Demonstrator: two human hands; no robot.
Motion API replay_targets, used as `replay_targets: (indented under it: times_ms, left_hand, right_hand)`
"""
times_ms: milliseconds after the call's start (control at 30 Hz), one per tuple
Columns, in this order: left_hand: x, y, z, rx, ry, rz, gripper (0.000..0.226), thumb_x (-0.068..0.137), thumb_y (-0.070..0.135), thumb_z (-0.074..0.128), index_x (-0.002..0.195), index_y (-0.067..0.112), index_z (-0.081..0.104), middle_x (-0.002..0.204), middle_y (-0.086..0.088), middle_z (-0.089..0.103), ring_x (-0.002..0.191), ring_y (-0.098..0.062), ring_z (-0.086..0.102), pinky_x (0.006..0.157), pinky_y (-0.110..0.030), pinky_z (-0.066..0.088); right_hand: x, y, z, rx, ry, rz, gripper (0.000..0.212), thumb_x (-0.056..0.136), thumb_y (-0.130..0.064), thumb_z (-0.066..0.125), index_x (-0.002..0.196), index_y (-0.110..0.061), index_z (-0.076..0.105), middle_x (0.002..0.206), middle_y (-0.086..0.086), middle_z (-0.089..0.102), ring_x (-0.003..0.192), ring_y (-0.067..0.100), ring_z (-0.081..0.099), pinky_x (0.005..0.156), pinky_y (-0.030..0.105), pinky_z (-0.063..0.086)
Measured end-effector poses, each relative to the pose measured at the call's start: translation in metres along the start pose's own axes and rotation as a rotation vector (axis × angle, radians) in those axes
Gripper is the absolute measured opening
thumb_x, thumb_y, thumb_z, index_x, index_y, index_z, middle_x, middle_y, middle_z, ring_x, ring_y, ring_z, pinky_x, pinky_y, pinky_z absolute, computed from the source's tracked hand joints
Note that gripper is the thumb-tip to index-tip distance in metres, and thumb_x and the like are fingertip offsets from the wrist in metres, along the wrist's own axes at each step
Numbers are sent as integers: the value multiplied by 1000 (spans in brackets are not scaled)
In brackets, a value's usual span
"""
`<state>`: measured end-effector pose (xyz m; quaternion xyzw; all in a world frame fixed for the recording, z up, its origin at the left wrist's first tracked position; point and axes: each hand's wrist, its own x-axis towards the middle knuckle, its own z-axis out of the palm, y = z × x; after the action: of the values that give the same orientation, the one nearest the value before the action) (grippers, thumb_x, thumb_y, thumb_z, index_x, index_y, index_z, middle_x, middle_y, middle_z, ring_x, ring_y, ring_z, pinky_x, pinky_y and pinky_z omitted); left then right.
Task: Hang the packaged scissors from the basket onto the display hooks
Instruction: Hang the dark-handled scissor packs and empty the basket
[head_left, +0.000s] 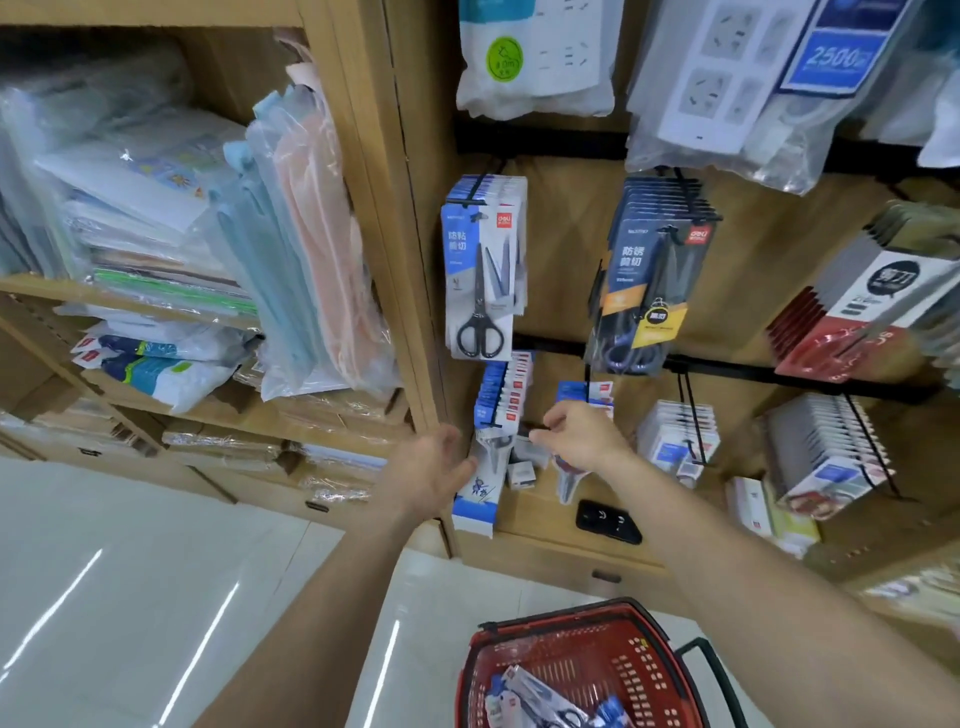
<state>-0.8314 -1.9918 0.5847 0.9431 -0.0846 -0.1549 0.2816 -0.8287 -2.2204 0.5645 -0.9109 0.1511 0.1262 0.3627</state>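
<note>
One scissors pack (479, 486) touches left fingers (464, 464); right fingers (546, 422) pinch hook (532, 426).

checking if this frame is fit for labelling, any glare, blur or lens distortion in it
head view: the wide lens bows the shelf post and stretches both forearms; white glare streaks lie on the floor; the hanging packs at the right edge are smeared; print on the packs in the basket is too soft to read; the left hand and the right hand, pinching a hook, are slightly soft.
</note>
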Motion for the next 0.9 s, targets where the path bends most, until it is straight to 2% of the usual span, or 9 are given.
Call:
replay_targets:
  times_ms: [100,167,233,300,433,533,667,800,900]
  left_hand:
    - [3,-2,41,94,-116,-20,47,97,40,65,135,14,58,132,-7,66,114,-27,64,95,-38,52]
    - [4,-4,70,126,-191,-28,56,96,45,66,143,17,54,139,-7,63,121,-29,62,99,-37,51]
    - [5,-7,99,158,-264,-33,60,95,47,66,146,19,52,139,-7,63,121,-28,62,100,-36,50]
    - [2,-12,126,188,-338,-44,61,96,47,65,149,20,50,140,-7,62,126,-27,59,104,-35,48]
    - [-7,-36,185,217,-476,-94,65,95,47,65,151,18,48,149,-6,55,138,-24,51,113,-36,42]
    - [-15,-68,233,218,-534,-158,62,92,53,65,141,17,57,139,-7,62,128,-26,58,107,-40,48]
    - [-21,-128,323,218,-600,-214,52,90,50,63,137,27,59,126,-4,68,114,-26,67,97,-41,56]
    - [-28,-190,433,223,-622,-268,60,94,45,67,147,21,52,141,-9,62,127,-31,61,105,-41,51]
    - [-26,-237,519,169,-606,-324,64,90,49,64,146,22,54,139,-9,64,128,-33,61,103,-40,52]
  right_hand:
    - [-18,48,13,-139,-97,76,27,94,-41,69,106,-16,68,114,4,69,106,25,64,91,36,53]
    - [-29,79,20,-239,-146,107,25,95,-39,67,101,-15,70,110,5,71,106,26,66,80,33,51]
    - [-39,109,26,-307,-181,166,30,95,-40,65,110,-15,69,111,5,70,102,26,67,75,32,49]
    - [-48,138,36,-334,-202,221,33,95,-39,62,120,-18,64,118,5,68,105,26,65,77,32,49]
    - [-63,200,68,-337,-268,312,37,93,-43,63,122,-20,64,122,3,67,110,25,64,87,35,52]
    - [-69,248,105,-304,-342,363,38,95,-43,64,125,-19,64,126,5,67,116,26,63,96,39,52]
    - [-53,322,169,-290,-414,364,41,95,-41,65,128,-15,64,130,8,66,120,30,62,98,40,52]
    - [-28,410,246,-284,-453,371,30,94,-39,66,112,-15,65,121,12,69,113,32,65,92,38,52]
    - [-5,478,313,-258,-476,389,40,93,-37,70,125,-13,62,125,13,68,112,31,65,87,34,49]
